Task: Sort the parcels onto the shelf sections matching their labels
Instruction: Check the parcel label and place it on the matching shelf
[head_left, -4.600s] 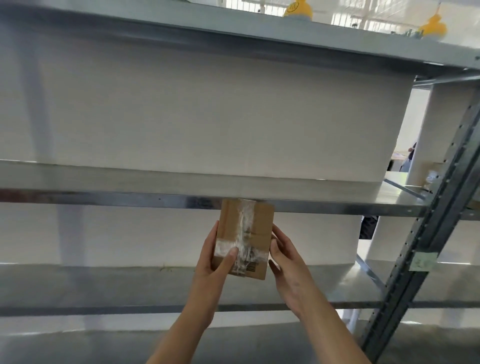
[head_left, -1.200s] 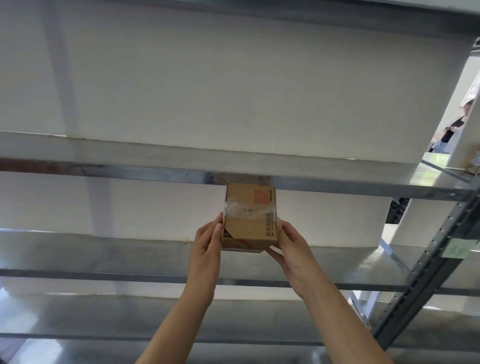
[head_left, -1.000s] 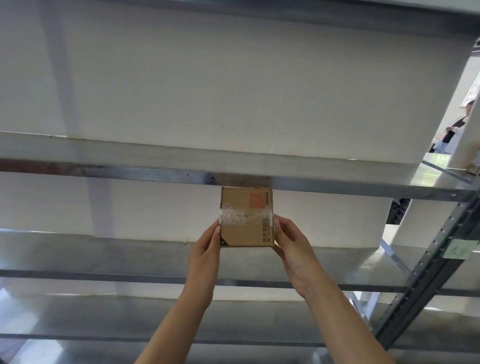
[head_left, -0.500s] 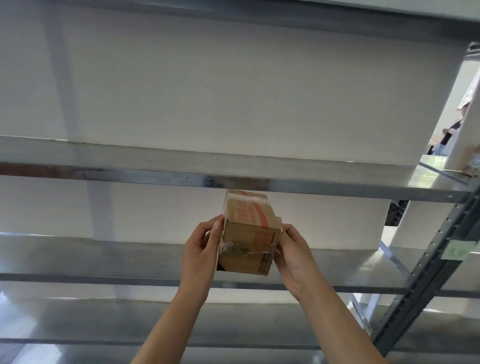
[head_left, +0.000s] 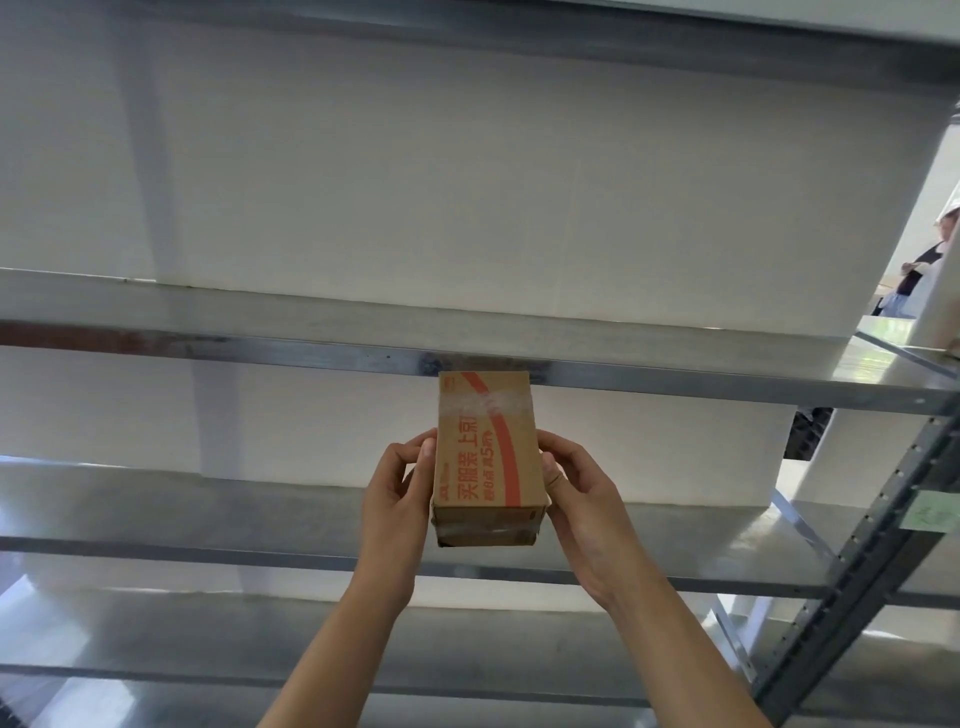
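Cardboard is clamped from both sides: the left hand (head_left: 395, 499) curls its fingers (head_left: 408, 451) and thumb against the left face of the parcel (head_left: 485, 457), and the right hand (head_left: 584, 499) pinches the right face the same way. The parcel is held in the air. Its long top face shows a red stripe, red printed characters and a band of clear tape near the far end. That far end sits at the metal edge of a shelf (head_left: 260, 349); whether it touches, I cannot tell. Two more shelf levels lie below the forearms. A perforated grey upright (head_left: 878, 545) stands to the right, carrying a pale green tag (head_left: 935, 514). A person (head_left: 917, 275) stands far off at the right edge.
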